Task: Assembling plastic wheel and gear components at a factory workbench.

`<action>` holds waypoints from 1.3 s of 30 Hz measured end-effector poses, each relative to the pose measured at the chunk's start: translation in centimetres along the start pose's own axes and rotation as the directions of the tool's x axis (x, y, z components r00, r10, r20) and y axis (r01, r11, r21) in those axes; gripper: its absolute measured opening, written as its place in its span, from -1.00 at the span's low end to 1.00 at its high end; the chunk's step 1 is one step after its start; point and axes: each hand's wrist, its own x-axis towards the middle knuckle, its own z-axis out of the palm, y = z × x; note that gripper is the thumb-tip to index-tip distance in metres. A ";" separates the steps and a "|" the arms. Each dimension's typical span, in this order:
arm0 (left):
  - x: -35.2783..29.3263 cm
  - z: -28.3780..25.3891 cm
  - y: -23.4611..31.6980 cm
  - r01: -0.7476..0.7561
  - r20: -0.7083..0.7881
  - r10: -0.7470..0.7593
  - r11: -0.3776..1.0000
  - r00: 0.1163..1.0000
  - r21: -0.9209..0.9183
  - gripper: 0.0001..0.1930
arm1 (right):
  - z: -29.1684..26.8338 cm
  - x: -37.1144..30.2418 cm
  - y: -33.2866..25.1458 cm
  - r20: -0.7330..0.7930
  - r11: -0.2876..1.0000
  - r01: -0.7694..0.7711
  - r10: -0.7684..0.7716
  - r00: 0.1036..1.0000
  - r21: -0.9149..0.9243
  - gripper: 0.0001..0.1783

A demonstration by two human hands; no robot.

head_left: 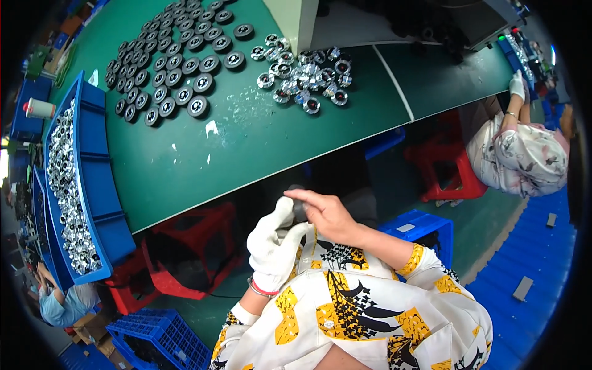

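Observation:
In front of my body, close to the table's near edge, my two hands meet around a small dark round piece (300, 210). My left hand (270, 245), in a white glove, curls its fingers about the piece from the left. My bare right hand (331, 217) presses against it from the right, its index finger stretched across the top. Most of the piece is hidden by my fingers, so its exact kind cannot be made out. Beyond my hands, black wheels (198, 106) with metallic centres lie in rows on the green table (246, 154). Shiny silver hub-like parts (311, 106) are heaped to their right.
At left, a long blue tray (103, 272) holds many silver parts. A white cup (39, 109) stands beyond it. Red stools (453, 169) and blue crates (161, 345) are on the floor. A person (518, 148) sits far right; another person's arms (52, 290) show at left.

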 end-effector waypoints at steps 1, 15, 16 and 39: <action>0.1 0.0 0.0 -0.017 0.020 0.016 0.998 1.000 0.059 -0.48 | 0.1 0.1 -0.6 -0.022 0.998 0.040 -0.041 0.999 -0.054 -0.53; 3.0 -1.1 -0.5 0.325 0.193 -0.264 0.700 0.945 -0.635 -0.49 | -7.6 4.4 -5.3 -0.312 0.668 0.261 -0.611 0.728 -0.697 -0.77; 3.2 -1.0 -0.3 0.329 0.195 -0.269 0.672 0.943 -0.664 -0.48 | -8.9 5.5 -5.4 -0.330 0.591 0.212 -0.672 0.663 -0.778 -0.78; 2.9 -0.3 -1.0 0.231 0.145 -0.185 0.651 0.972 -0.723 -0.48 | -2.3 1.4 -3.9 -0.012 0.999 0.045 -0.045 0.999 -0.026 -0.85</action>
